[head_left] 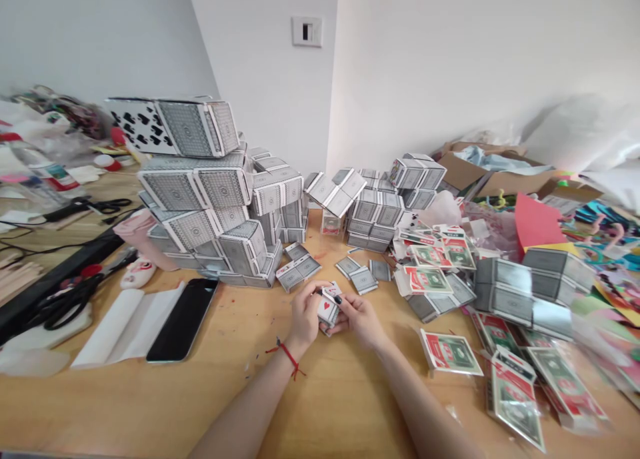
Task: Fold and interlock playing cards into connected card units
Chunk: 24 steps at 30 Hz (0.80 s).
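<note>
Between my two hands, low over the middle of the table, is a playing card piece with a red heart showing on its face. My left hand is closed around its left side, and a red string bracelet circles that wrist. My right hand grips the right side, its dark-nailed thumb on the card. Whether the piece is one card or several folded together, I cannot tell. Just beyond my hands lie joined grey-backed cards and another loose group of cards.
A tall stack of card boxes stands at left, a lower stack at back right. A phone, white paper and black scissors lie left. Red-and-green card packs and folded card blocks cover the right.
</note>
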### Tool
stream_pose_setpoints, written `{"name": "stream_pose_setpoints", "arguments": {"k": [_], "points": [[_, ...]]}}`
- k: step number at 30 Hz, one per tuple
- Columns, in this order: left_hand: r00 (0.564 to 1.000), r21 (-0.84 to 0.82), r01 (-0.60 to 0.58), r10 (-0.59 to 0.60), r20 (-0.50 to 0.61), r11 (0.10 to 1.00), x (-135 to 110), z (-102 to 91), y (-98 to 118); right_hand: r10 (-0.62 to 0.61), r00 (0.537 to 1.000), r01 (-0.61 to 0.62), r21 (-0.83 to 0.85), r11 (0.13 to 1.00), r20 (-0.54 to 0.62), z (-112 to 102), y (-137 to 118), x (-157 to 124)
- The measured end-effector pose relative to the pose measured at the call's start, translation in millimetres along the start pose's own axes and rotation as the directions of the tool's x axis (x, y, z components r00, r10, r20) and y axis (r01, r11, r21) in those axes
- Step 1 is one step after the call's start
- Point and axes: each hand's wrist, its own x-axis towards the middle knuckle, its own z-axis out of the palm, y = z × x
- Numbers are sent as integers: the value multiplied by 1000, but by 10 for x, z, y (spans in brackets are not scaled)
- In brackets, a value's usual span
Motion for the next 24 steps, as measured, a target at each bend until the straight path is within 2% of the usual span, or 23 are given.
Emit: {"name": "stream_pose_setpoints", "arguments": {"k": [3,6,10,13,19,24], "points": [[999,136,-49,51,-13,990,6,4,9,-50,998,48,-38,998,-47,18,24,5],[998,236,-48,56,-28,971,6,28,12,-94,994,88,-101,991,-64,9,2,-2],[995,207,-99,91,46,973,5,45,15,-191,981,182,-189,965,-32,-23,-61,-11],[993,172,-112,104,56,979,0,45,22,-205,978,196,-210,958,-24,-39,-64,-2],[1000,61,-12,13,-9,998,-9,80,2,-245,968,223,-267,938,-52,-36,-19,4],[973,-70,196,-203,-109,978,8,111,-105,-275,958,234,-338,912,-77,-3,-27,-23]]}}
